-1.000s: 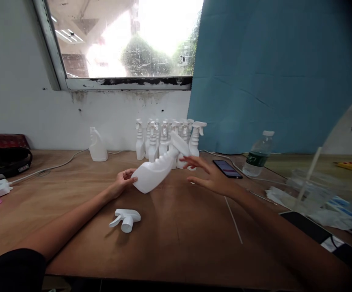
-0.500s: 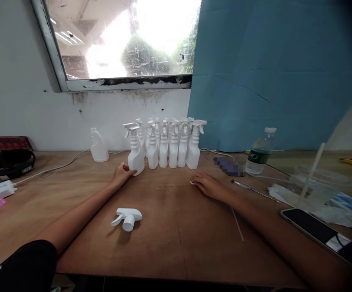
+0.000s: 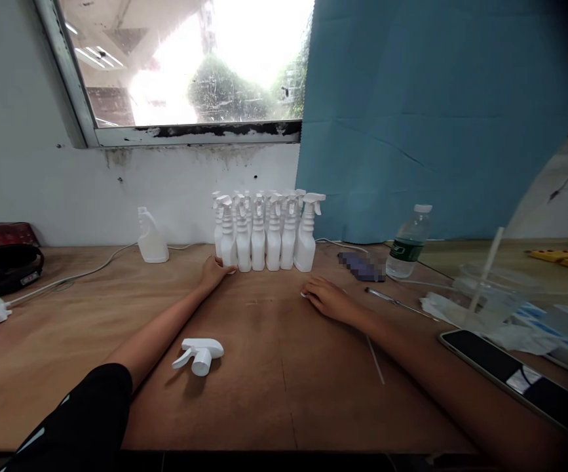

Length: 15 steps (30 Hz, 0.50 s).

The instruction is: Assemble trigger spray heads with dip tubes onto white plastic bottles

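Note:
My left hand (image 3: 216, 274) has its fingers round the base of a white spray bottle (image 3: 227, 246) at the left end of the front row. The bottle stands upright against its neighbours, with its trigger head on. My right hand (image 3: 327, 299) rests on the table, fingers closed on a small white piece (image 3: 304, 294) that barely shows at the fingertips. A loose white trigger sprayer head (image 3: 198, 356) lies nearer me. Under my right forearm a thin white tube (image 3: 375, 360) sticks out; its far end is hidden.
A white bottle without a head (image 3: 152, 237) stands at the back left by a cable. On the right are a water bottle (image 3: 408, 244), a pen-like tool (image 3: 399, 303), a phone (image 3: 504, 373) and a clear plastic container (image 3: 500, 288). A headset strap (image 3: 6, 265) lies far left.
My left hand has slid its spray bottle right and back, into line with the front row. My right hand stays in place. The view has shifted slightly.

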Each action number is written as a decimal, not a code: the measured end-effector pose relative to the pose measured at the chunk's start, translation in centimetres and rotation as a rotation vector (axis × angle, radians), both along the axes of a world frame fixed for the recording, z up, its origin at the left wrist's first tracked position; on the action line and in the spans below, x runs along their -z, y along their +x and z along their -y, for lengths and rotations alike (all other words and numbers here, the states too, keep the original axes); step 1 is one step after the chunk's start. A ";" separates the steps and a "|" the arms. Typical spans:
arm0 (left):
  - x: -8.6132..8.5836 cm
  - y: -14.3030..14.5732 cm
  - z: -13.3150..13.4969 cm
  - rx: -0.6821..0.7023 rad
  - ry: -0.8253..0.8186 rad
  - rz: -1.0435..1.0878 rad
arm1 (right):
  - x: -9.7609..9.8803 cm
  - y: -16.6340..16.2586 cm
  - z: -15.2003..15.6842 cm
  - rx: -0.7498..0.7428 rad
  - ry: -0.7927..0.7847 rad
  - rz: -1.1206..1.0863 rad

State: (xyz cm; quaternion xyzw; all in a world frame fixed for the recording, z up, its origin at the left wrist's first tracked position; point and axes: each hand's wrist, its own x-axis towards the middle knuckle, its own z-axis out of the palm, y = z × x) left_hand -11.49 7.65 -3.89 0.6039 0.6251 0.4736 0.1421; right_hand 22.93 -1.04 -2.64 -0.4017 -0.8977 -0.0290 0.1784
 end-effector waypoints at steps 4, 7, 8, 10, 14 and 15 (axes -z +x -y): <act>0.4 0.5 -1.3 -0.013 0.011 -0.014 | 0.1 -0.1 0.0 0.007 0.005 -0.010; 0.5 0.8 -1.8 -0.012 0.013 -0.008 | 0.1 -0.1 0.0 0.001 0.005 -0.012; 0.4 0.8 -1.8 -0.010 0.011 -0.003 | 0.1 -0.1 0.0 -0.002 0.004 -0.012; 0.3 1.0 -1.6 -0.007 0.003 0.017 | 0.1 0.0 0.1 -0.007 0.001 -0.014; 0.1 0.8 0.9 0.065 -0.034 0.076 | 0.1 0.1 0.1 -0.014 -0.008 -0.027; 0.0 0.4 2.0 0.119 -0.052 0.086 | 0.2 0.2 0.0 -0.016 -0.012 -0.034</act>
